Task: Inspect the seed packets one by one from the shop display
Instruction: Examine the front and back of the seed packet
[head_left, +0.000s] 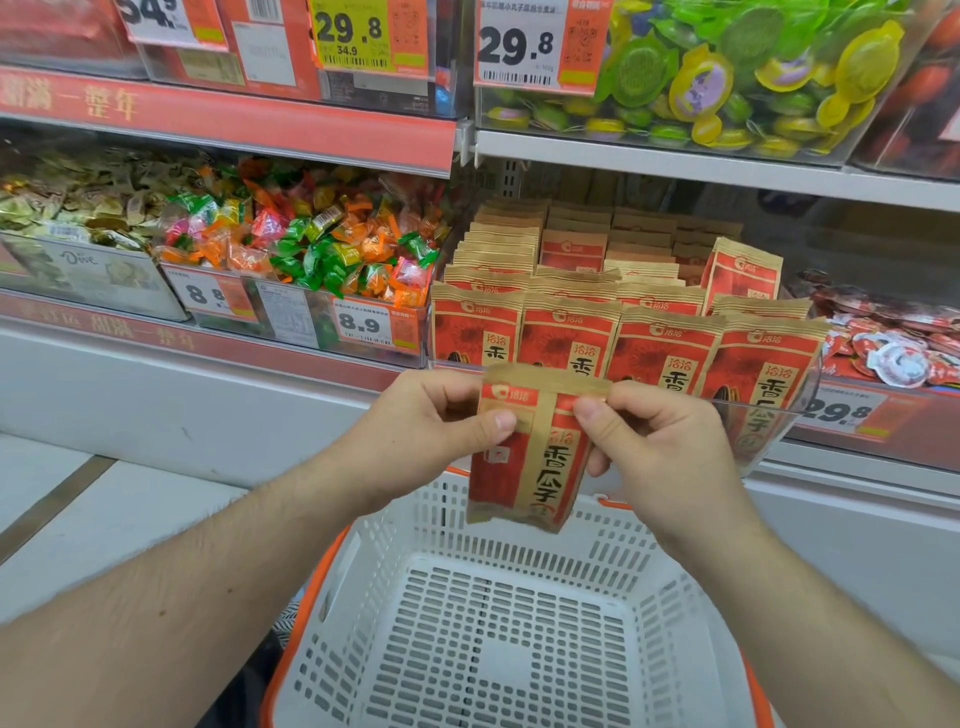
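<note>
Two hands hold one red-and-brown paper seed packet (524, 452) upright in front of the shop display, directly above a white perforated plastic basket with an orange rim (467, 623). Left hand (441, 421): thumb pressed on the packet's front near its upper left edge, fingers curled behind it. Right hand (654, 441): thumb and curled fingers pinch the packet's upper right corner. Both hands are clamped on the same packet, thumbs close together near its top; its lower end hangs free between the wrists, tilted slightly. Behind the packet, rows of matching red-and-brown seed packets (613, 312) stand upright in a clear plastic display tray (779, 415) on the shelf, front row just behind the held packet's top edge. To the left on the same shelf level, a clear bin of multicoloured wrapped sweets (311, 244) with a price tag reading 8.9 (363, 325). Upper shelf right: clear bin of green and yellow jelly cups (727, 78).
</note>
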